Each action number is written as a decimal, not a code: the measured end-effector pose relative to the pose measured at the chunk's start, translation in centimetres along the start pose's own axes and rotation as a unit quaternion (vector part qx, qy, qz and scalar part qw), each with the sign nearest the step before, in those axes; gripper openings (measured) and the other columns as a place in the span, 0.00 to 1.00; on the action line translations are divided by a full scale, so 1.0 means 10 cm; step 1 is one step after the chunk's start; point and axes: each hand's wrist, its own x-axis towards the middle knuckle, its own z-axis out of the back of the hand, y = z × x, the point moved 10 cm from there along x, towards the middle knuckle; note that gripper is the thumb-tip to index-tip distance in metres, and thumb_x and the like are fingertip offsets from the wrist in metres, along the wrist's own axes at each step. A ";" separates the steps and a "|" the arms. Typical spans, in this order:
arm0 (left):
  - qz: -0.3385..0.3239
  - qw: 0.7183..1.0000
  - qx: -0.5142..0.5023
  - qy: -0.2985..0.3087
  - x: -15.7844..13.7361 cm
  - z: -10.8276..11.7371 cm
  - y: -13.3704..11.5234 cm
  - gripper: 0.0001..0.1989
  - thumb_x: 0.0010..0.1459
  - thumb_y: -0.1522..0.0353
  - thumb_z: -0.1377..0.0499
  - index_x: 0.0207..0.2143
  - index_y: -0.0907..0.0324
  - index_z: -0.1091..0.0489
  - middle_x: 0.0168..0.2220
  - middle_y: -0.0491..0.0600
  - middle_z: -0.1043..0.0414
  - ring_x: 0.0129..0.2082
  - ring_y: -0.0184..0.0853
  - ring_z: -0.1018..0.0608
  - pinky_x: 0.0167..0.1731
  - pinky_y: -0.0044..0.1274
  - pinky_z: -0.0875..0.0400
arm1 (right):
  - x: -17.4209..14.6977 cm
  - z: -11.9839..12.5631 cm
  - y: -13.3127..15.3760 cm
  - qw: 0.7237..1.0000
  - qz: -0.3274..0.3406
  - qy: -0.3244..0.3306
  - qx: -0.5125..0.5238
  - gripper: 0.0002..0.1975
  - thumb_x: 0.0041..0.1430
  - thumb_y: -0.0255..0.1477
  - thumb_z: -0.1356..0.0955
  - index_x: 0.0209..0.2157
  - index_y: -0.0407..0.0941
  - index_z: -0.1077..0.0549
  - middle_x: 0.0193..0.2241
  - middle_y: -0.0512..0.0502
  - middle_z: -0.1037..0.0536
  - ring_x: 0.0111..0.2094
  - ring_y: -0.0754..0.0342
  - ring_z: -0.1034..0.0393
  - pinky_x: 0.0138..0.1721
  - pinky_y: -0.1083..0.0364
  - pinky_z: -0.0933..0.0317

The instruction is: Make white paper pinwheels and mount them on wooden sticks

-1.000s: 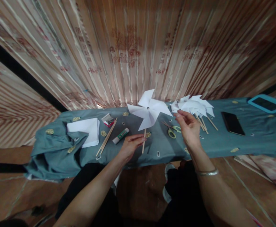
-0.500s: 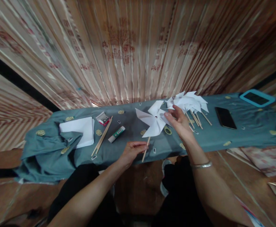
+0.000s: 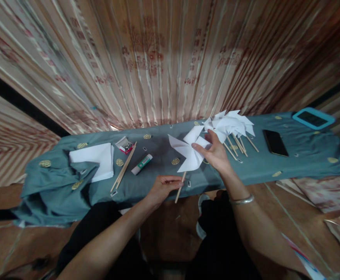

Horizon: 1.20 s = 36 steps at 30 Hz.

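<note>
- left hand [image 3: 165, 188] pinches the stick [image 3: 180, 191] of a white pinwheel [image 3: 188, 154], held right of the glue stick [image 3: 142, 164]
- right hand [image 3: 215, 153] has its thumb on the pinwheel's middle; cannot tell if it grips
- left of the glue stick: wooden rods [image 3: 124, 166], small open box [image 3: 124, 145], folded paper [image 3: 107, 164]
- far right of the glue stick: piled pinwheels [image 3: 231, 123], then a phone [image 3: 275, 143]

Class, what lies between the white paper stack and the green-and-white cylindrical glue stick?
Thin pale wooden sticks lie between them in the head view.
</note>
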 end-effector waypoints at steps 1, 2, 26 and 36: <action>-0.002 1.000 0.002 -0.003 0.00 0.01 0.00 0.16 0.32 0.63 0.26 0.27 0.59 0.19 0.26 0.49 0.20 0.26 0.30 0.26 0.34 0.23 0.33 | 0.00 0.00 0.00 1.000 -0.003 -0.001 -0.002 0.50 0.42 0.52 0.26 0.62 0.42 0.40 0.55 0.31 0.28 0.56 0.37 0.33 0.56 0.39 0.42; -0.003 1.000 0.003 -0.006 0.00 0.02 -0.01 0.16 0.32 0.63 0.26 0.27 0.59 0.19 0.26 0.49 0.20 0.26 0.30 0.26 0.34 0.23 0.33 | 0.01 -0.01 -0.01 1.000 -0.005 -0.001 0.000 0.50 0.41 0.52 0.26 0.62 0.42 0.40 0.55 0.31 0.28 0.56 0.37 0.33 0.56 0.39 0.42; -0.061 0.995 -0.050 -0.058 0.14 0.21 -0.16 0.16 0.34 0.64 0.27 0.28 0.59 0.19 0.30 0.51 0.19 0.30 0.32 0.24 0.35 0.23 0.32 | -0.04 -0.12 -0.11 0.969 -0.099 0.076 0.212 0.18 0.36 0.46 0.24 0.22 0.46 0.22 0.17 0.53 0.28 0.20 0.60 0.40 0.23 0.58 0.44; -0.072 0.993 -0.062 -0.076 0.15 0.24 -0.19 0.16 0.32 0.63 0.26 0.28 0.59 0.19 0.29 0.50 0.19 0.29 0.31 0.24 0.36 0.24 0.31 | -0.21 -0.42 0.07 0.966 -0.074 0.160 0.189 0.22 0.41 0.50 0.26 0.17 0.44 0.28 0.15 0.53 0.30 0.19 0.60 0.41 0.23 0.58 0.47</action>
